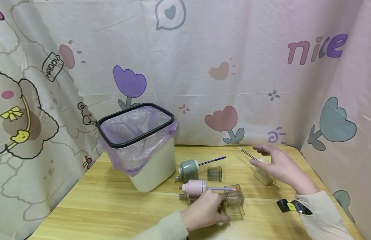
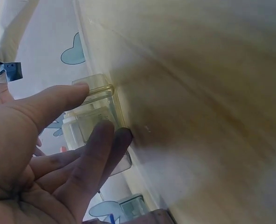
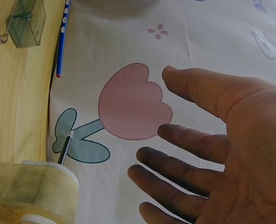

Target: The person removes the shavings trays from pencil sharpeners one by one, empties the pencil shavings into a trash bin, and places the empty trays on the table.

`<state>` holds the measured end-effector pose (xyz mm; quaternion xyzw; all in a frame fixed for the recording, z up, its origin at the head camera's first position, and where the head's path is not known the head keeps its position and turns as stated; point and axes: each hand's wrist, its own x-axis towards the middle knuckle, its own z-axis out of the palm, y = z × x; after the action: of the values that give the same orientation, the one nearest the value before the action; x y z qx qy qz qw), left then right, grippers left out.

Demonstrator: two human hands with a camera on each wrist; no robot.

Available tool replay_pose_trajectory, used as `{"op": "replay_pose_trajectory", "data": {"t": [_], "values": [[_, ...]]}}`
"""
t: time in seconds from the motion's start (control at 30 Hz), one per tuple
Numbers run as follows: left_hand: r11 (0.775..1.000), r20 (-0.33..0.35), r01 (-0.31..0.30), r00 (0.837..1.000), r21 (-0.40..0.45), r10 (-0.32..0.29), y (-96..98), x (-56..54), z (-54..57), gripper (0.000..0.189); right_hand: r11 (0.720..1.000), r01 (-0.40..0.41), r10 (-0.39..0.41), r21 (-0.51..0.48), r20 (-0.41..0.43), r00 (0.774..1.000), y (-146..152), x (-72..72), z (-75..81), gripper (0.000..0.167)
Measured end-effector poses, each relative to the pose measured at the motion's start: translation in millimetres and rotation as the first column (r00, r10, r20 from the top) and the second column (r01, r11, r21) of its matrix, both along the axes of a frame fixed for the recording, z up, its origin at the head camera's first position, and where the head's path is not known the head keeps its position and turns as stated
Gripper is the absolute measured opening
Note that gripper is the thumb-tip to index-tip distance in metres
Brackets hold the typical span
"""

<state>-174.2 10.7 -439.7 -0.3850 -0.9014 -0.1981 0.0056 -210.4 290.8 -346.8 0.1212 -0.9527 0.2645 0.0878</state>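
Observation:
My left hand (image 1: 207, 206) is low over the table, its thumb and fingers spread at the edges of a clear yellowish sharpener bin (image 1: 234, 210). In the left wrist view, thumb and fingertips overlap that bin (image 2: 98, 95). A smoky clear bin (image 1: 233, 194) sits right behind it. Beside the left hand is a pink pencil sharpener (image 1: 195, 187) with a pencil (image 1: 218, 189) in it. My right hand (image 1: 282, 168), fingers extended and palm bare, hovers by a pale yellow pencil sharpener (image 1: 264, 176) holding a dark pencil (image 1: 247, 153).
A green pencil sharpener (image 1: 189, 170) with a blue pencil (image 1: 213, 161) stands farther back, beside a dark clear bin (image 1: 214, 173). A white trash can (image 1: 157, 170) with a purple liner and black rim (image 1: 136, 140) stands at the left. A printed curtain (image 1: 188, 66) hangs behind the wooden table (image 1: 92, 200).

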Motion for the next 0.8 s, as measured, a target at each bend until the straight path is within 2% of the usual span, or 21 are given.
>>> {"op": "replay_pose_trajectory", "data": {"t": [0.33,0.5,0.57,0.63,0.7,0.8], "values": [[0.999,-0.011,-0.031,0.999,-0.023,0.030,9.0,-3.1,1.5,0.043,1.000,-0.015,0.016,0.012,-0.026,1.000,-0.2,1.9,-3.6,0.070],[0.999,-0.038,0.013,0.999,0.038,-0.011,3.4,-0.5,6.5,0.056,1.000,-0.017,0.018,0.018,-0.034,0.999,0.7,5.0,-5.7,0.068],[0.996,-0.033,0.038,0.999,0.081,-0.035,-0.7,1.1,12.0,0.055,1.000,-0.021,0.022,0.017,-0.039,0.999,0.8,7.5,-6.8,0.068],[0.994,-0.029,0.038,0.999,0.105,-0.035,-5.8,2.6,20.2,0.048,1.000,-0.024,0.025,0.019,-0.048,0.999,1.6,9.8,-8.1,0.067],[0.993,-0.035,0.018,0.999,0.116,-0.014,-12.5,3.7,29.7,0.042,1.000,-0.024,0.025,0.021,-0.057,0.998,1.5,12.7,-9.2,0.067],[0.992,-0.098,-0.024,0.995,0.123,0.036,-25.2,4.1,43.4,0.038,0.999,-0.018,0.020,0.027,-0.069,0.997,0.8,16.7,-10.9,0.067]]}}
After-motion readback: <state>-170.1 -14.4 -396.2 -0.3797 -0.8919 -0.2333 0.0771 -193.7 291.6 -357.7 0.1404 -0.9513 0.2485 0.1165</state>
